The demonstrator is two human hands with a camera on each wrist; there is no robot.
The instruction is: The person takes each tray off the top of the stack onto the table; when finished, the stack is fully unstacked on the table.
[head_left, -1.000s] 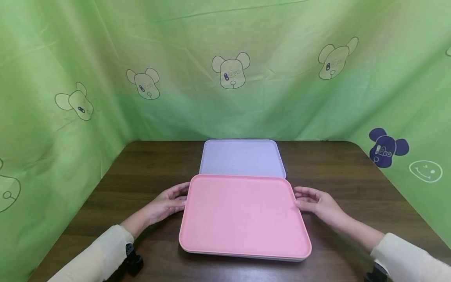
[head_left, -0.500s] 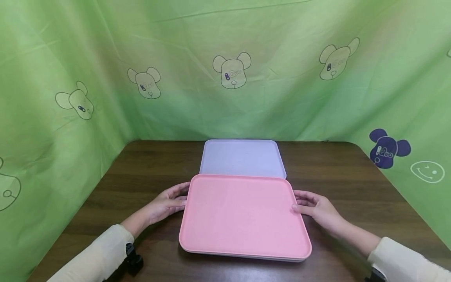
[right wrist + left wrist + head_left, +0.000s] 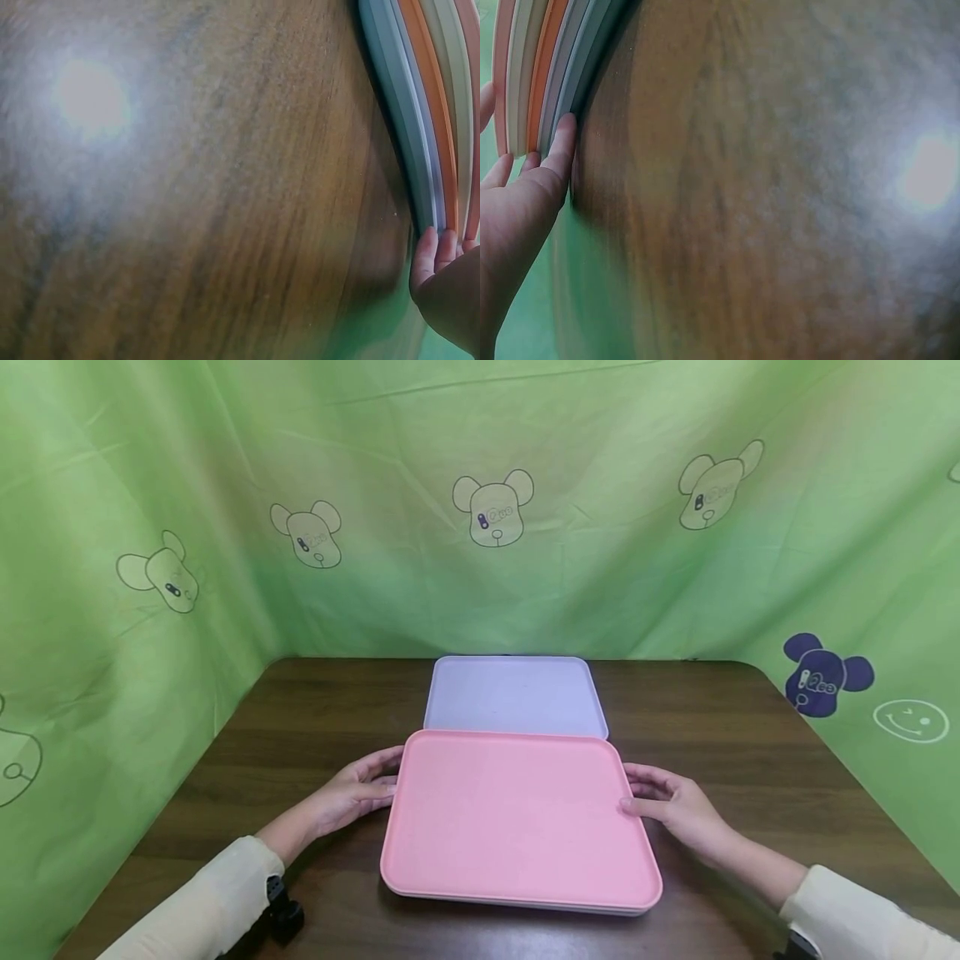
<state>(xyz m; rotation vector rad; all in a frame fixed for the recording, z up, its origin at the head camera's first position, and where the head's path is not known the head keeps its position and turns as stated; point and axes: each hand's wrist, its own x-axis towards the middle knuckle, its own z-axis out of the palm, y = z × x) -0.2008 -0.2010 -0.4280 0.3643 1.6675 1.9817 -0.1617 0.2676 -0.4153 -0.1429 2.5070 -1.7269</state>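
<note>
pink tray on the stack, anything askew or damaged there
Just a slight skew: the pink tray looks turned a little against the lavender tray behind it, its near edge slanting down to the right in the head view. No crack or spill shows.

We see a wooden table (image 3: 337,710) before a green curtain (image 3: 382,610), a purple animal head (image 3: 819,683) and smiley (image 3: 911,721) printed right.
</note>
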